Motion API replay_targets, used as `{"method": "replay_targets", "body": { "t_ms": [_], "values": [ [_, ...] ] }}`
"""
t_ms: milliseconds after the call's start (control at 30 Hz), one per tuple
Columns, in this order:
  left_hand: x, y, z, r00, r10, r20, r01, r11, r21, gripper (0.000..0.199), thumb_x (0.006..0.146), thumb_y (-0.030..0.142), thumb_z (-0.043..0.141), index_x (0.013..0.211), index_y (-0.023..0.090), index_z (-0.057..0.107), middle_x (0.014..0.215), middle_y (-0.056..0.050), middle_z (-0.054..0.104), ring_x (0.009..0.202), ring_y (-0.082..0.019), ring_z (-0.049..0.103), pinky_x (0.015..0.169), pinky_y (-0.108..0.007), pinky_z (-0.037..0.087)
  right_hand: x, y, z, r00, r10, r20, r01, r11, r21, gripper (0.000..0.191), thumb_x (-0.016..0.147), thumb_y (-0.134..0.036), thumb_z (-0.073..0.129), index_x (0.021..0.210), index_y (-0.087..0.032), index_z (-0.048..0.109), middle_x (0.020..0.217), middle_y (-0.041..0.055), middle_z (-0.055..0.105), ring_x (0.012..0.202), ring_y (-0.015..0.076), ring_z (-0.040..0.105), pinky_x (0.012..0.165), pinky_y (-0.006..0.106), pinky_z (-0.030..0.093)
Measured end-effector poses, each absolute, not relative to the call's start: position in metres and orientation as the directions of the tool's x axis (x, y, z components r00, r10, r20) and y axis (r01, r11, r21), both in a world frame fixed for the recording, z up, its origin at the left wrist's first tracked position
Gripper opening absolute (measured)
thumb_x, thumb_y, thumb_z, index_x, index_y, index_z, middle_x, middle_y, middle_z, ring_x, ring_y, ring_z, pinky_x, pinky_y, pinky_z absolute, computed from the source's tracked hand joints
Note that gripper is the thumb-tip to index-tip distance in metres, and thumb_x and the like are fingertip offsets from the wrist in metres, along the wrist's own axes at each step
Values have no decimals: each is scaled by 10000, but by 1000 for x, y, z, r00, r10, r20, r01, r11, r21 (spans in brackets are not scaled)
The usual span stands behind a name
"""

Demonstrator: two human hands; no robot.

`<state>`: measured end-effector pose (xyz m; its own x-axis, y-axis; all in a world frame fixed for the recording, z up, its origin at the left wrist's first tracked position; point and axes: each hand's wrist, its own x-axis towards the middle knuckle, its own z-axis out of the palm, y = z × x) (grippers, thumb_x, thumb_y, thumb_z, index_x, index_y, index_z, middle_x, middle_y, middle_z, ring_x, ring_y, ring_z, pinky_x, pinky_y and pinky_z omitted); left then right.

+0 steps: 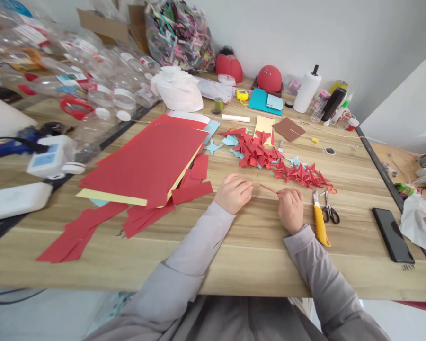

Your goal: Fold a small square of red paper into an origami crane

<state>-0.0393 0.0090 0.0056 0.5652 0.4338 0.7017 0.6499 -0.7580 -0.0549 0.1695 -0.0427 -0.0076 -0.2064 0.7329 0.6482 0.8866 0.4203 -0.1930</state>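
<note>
My right hand (290, 210) rests on the wooden tabletop (255, 255) and pinches a thin red paper strip (269, 189) between its fingers. The strip points left, towards my left hand (233, 193), whose curled fingers hold nothing and stop a little short of the strip's tip. Above both hands lies a heap of folded red paper pieces (255, 152) mixed with light blue paper stars (213, 147). A stack of red paper sheets (144, 163) lies to the left of my left hand, with cut red offcuts (191, 192) beside it.
A yellow utility knife (319, 225) and black-handled scissors (330, 213) lie right of my right hand. A black phone (392, 235) sits further right. Plastic bottles crowd the far left, and a paper towel roll (307, 92) stands at the back.
</note>
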Motion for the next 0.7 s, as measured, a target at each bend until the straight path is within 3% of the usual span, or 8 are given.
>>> {"method": "replay_targets", "body": {
  "t_ms": [100,167,400,700],
  "values": [
    [-34,3,9,504,441,743,653,-757,6,191,818,143,457,869,198,633,974,-28,693,928,-176,584,862,-401,384,166,-44,-7,-230,730,643,884,434,-177,149,824,-83,449,816,-197,545,854,46,673,886,180,560,875,365,350],
    [-25,-3,9,549,435,714,597,-801,29,199,825,167,464,931,192,631,1011,-42,681,992,-186,563,867,-392,380,162,-45,-7,-308,728,613,859,490,-150,154,829,-92,449,847,-201,557,886,39,675,926,170,553,921,369,325],
    [-6,-9,2,635,384,670,528,-849,-13,213,863,162,430,880,179,641,890,-23,702,889,-151,580,858,-362,367,158,-48,-9,-380,695,610,833,544,-101,169,834,-116,461,859,-223,589,929,22,679,946,168,549,956,382,299],
    [-24,-1,7,587,379,715,560,-828,-21,205,837,160,457,867,198,656,890,-26,713,819,-151,595,812,-373,372,169,-46,-6,-203,715,669,889,421,-180,129,794,-92,506,803,-201,574,866,33,686,899,183,569,908,387,333]
  ]
}}
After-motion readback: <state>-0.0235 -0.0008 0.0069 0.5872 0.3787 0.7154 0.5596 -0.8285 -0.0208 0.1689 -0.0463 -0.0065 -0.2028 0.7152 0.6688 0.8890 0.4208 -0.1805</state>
